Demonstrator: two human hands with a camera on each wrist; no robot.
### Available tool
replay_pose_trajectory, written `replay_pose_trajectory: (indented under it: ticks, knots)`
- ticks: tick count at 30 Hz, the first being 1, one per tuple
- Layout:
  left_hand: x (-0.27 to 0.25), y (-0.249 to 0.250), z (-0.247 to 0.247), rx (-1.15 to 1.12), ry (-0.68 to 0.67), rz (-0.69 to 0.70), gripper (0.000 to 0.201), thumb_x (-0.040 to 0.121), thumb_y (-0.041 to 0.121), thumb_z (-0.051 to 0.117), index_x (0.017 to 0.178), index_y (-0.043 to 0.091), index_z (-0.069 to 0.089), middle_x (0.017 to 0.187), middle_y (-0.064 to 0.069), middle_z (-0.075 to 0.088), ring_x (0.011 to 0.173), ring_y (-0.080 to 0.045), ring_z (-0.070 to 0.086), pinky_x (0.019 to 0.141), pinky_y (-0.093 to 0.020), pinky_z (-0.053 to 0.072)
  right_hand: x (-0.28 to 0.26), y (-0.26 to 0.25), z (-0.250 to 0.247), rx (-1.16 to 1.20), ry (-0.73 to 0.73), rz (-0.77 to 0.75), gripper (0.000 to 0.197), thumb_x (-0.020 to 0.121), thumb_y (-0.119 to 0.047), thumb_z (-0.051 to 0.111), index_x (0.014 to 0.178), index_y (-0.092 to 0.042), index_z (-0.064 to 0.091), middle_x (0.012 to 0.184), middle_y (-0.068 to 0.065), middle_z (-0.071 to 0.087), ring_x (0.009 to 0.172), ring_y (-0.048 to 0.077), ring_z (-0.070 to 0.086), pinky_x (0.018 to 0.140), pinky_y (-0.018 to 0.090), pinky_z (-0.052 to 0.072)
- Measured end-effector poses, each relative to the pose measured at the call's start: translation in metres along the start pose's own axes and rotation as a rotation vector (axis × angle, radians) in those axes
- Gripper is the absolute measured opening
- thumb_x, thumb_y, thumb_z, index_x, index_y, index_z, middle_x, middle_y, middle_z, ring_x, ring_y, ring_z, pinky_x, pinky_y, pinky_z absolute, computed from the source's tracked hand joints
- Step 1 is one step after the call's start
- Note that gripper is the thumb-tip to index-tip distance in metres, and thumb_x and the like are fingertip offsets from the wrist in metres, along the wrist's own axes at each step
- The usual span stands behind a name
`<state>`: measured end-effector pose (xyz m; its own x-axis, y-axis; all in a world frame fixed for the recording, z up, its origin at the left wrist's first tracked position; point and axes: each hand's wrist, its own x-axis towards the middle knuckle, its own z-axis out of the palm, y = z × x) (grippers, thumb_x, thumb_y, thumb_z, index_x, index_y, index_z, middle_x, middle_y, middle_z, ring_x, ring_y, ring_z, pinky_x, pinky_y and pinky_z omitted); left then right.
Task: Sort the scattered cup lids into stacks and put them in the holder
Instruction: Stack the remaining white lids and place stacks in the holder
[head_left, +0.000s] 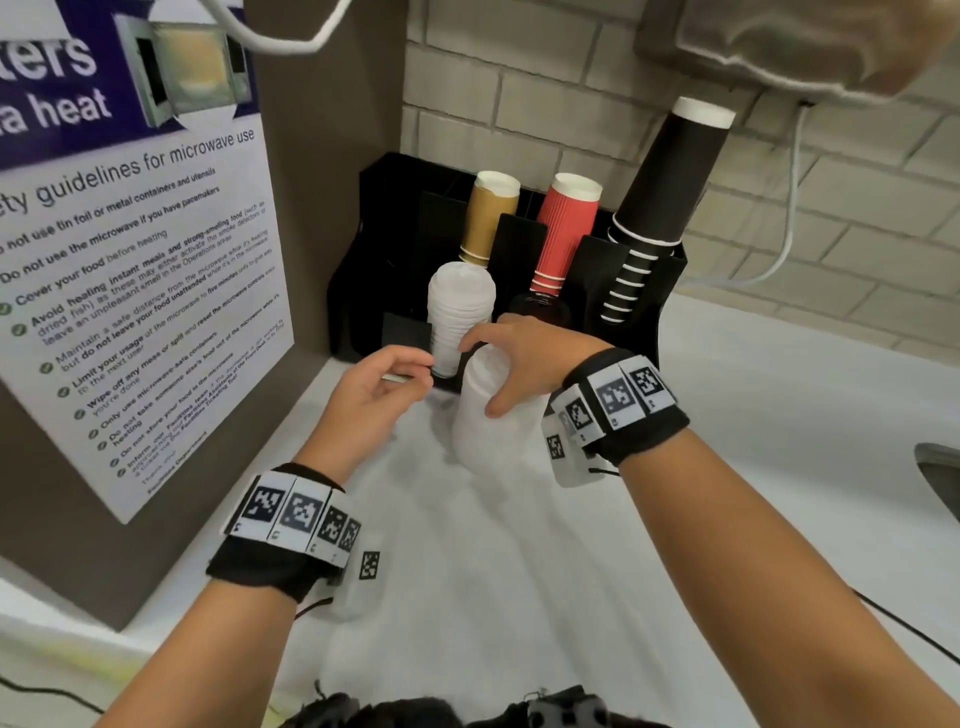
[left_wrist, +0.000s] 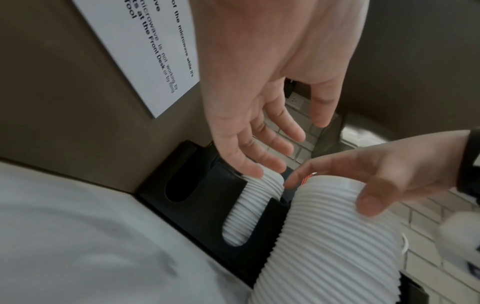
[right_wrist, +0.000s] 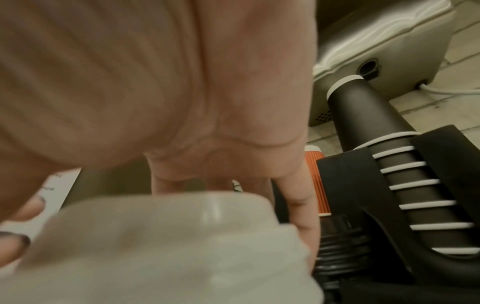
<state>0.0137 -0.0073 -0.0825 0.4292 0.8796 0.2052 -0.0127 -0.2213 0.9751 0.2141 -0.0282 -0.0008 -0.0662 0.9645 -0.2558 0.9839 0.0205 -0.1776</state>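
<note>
By the holder (head_left: 639, 291), two lid stacks (head_left: 460, 312), seemingly.

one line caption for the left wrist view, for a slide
Right hand grips a white lid stack beside the black holder; left hand open.

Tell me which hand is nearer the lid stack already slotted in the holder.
Left. The left hand has fingers at the slotted lid stack; the right hand grips the loose lid stack beside it.
</note>
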Motion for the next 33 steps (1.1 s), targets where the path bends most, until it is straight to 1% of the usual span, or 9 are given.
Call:
replay_pose_trajectory:
  ticks: [3, 5, 8, 11, 14, 17, 20, 24, 33]
  knots:
    - [0.000, 0.008, 0.002, -0.019, -0.010, 0.020, 0.025, 0.090, 0.010, 0.063, 0.098, 0.033, 0.066, 0.089, 0.019, 0.067, 0.083, -0.001, 0.061, 0.077, -0.019, 0.048, -0.006, 0.002, -0.006, 0.034, 0.048, -0.001, 0.071, 0.069, -0.034, 0.080, 0.132, -0.032, 0.046, 0.113, -0.005, 0.041, 0.106, 0.018, 0.046, 0.084, 0.031, 0.048]
    - [-0.001, 0.015, 0.004, -0.033, -0.010, 0.042, 0.030, 0.086, 0.017, 0.070, 0.107, 0.037, 0.062, 0.104, 0.017, 0.065, 0.089, 0.001, 0.062, 0.078, -0.017, 0.047, -0.016, 0.004, -0.015, 0.101, 0.138, -0.023, 0.070, 0.071, -0.034, 0.080, 0.132, -0.031, 0.047, 0.121, -0.001, 0.046, 0.111, 0.019, 0.048, 0.094, 0.035, 0.048]
    - [-0.005, 0.023, 0.009, -0.090, -0.083, 0.044, 0.072, 0.065, 0.038, 0.078, 0.127, 0.051, 0.044, 0.131, 0.017, 0.052, 0.108, 0.001, 0.060, 0.082, -0.015, 0.051, -0.036, -0.002, -0.024, 0.440, 0.294, -0.148, 0.064, 0.074, -0.027, 0.081, 0.130, -0.029, 0.050, 0.120, -0.010, 0.051, 0.110, 0.004, 0.049, 0.096, 0.028, 0.042]
    - [-0.006, 0.034, 0.021, -0.216, -0.171, 0.124, 0.095, 0.065, 0.034, 0.085, 0.141, 0.048, 0.029, 0.148, 0.011, 0.040, 0.127, -0.009, 0.051, 0.092, -0.024, 0.052, -0.053, -0.017, -0.020, 0.750, 0.311, -0.250, 0.059, 0.077, -0.024, 0.078, 0.129, -0.028, 0.051, 0.122, -0.001, 0.053, 0.114, 0.014, 0.055, 0.099, 0.036, 0.048]
    - [-0.006, 0.043, 0.029, -0.280, -0.181, 0.230, 0.089, 0.071, 0.031, 0.082, 0.144, 0.038, 0.031, 0.147, 0.006, 0.045, 0.135, -0.016, 0.045, 0.103, -0.033, 0.047, -0.062, -0.025, -0.014, 0.890, 0.314, -0.284, 0.056, 0.081, -0.022, 0.074, 0.132, -0.027, 0.050, 0.123, 0.009, 0.055, 0.112, 0.023, 0.060, 0.099, 0.044, 0.050]
    - [-0.007, 0.045, 0.030, -0.283, -0.155, 0.222, 0.083, 0.065, 0.032, 0.082, 0.135, 0.041, 0.040, 0.142, 0.004, 0.048, 0.132, -0.025, 0.048, 0.103, -0.045, 0.047, -0.066, -0.025, -0.009, 0.955, 0.306, -0.266, 0.055, 0.085, -0.020, 0.071, 0.135, -0.028, 0.049, 0.124, 0.011, 0.056, 0.109, 0.024, 0.063, 0.095, 0.041, 0.053]
    - [-0.008, 0.044, 0.031, -0.268, -0.139, 0.197, 0.084, 0.060, 0.032, 0.084, 0.131, 0.041, 0.042, 0.141, 0.003, 0.047, 0.128, -0.024, 0.052, 0.098, -0.042, 0.052, -0.070, -0.022, -0.005, 1.018, 0.291, -0.251, 0.052, 0.086, -0.018, 0.070, 0.133, -0.030, 0.050, 0.127, 0.009, 0.056, 0.108, 0.024, 0.064, 0.086, 0.040, 0.057]
    - [-0.008, 0.043, 0.032, -0.265, -0.170, 0.168, 0.088, 0.061, 0.026, 0.091, 0.133, 0.041, 0.041, 0.143, 0.004, 0.046, 0.126, -0.022, 0.054, 0.092, -0.039, 0.055, -0.075, -0.020, -0.001, 1.060, 0.297, -0.227, 0.051, 0.085, -0.024, 0.071, 0.130, -0.035, 0.052, 0.124, 0.011, 0.057, 0.105, 0.025, 0.066, 0.087, 0.051, 0.056]
    - [-0.009, 0.047, 0.031, -0.232, -0.215, 0.133, 0.094, 0.056, 0.028, 0.085, 0.137, 0.039, 0.039, 0.141, 0.005, 0.047, 0.124, -0.023, 0.055, 0.088, -0.037, 0.057, -0.075, -0.016, 0.003, 1.024, 0.364, -0.218, 0.054, 0.078, -0.022, 0.077, 0.127, -0.033, 0.057, 0.120, 0.009, 0.062, 0.112, 0.021, 0.062, 0.084, 0.057, 0.055]
